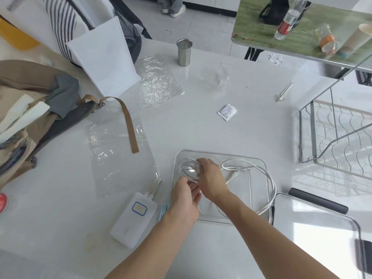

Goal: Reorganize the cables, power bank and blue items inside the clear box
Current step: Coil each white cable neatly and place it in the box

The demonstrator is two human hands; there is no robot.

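White cable fills the clear box (259, 164) near the front of the desk (201, 127). Both hands work over its left half: the right hand (211, 178) pinches a small white coil (188, 170), seemingly to keep the loops from springing apart, while the left hand (184, 196) holds the strand's lower end with curled fingers, probably feeding it. 1 longer loose cable (269, 184) sprawls over the right half. Outside, just left of the box, lies the power bank (133, 220); a blue item (163, 210) peeks between them, likely set aside to free room.
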